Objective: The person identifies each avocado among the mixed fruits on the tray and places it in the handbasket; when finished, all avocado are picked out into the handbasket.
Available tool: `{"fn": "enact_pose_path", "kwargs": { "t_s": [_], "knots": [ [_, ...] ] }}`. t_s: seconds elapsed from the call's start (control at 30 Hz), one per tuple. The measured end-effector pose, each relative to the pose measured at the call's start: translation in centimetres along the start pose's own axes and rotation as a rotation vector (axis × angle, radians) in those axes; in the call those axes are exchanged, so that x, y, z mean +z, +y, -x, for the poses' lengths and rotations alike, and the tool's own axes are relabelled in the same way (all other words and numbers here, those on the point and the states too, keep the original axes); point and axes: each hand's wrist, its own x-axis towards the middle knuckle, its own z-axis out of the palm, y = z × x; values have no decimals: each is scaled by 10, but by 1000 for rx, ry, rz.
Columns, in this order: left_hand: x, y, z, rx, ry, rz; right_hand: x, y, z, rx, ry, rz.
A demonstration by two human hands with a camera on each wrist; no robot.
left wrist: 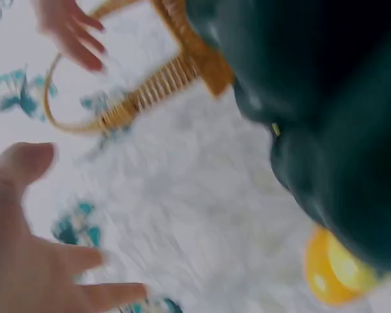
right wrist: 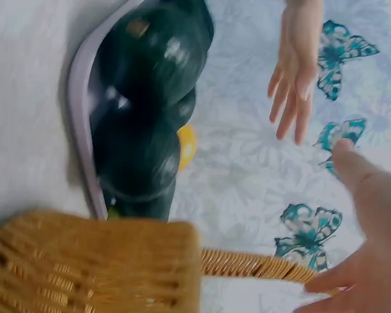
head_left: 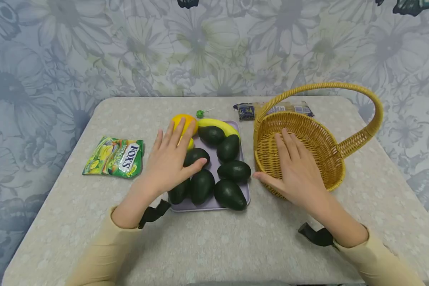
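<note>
With fingers spread straight, my left hand [head_left: 169, 161] hovers over the left side of a lilac tray [head_left: 214, 159]. Several dark green avocados [head_left: 230, 194], a banana [head_left: 219, 125], an orange fruit [head_left: 182, 119] and a yellow fruit, mostly hidden behind the hand, lie on the tray or at its edge. My right hand [head_left: 294, 171], also straight-fingered, is above the near left part of a wicker basket [head_left: 334, 171] with a tall handle. Neither hand holds anything. In the right wrist view, the avocados [right wrist: 137, 150] sit beyond the basket rim.
A green FOX'S candy bag [head_left: 114, 157] lies left of the tray. Behind the basket is a long clear packet with dark blue ends [head_left: 246, 111]. A small green wrapped lollipop [head_left: 200, 114] rests behind the fruit. A flowered wall [head_left: 214, 47] borders the table's far edge.
</note>
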Motion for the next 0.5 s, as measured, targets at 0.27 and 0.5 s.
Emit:
{"fn": "enact_pose_path", "kwargs": {
  "t_s": [0.27,0.5],
  "knots": [
    [2,-66,-6,-48,133,432,18,-30,9,-321,163,-472],
    [32,-105,-5,-111,23,771,53,-37,16,-190,-90,-691]
  ]
}}
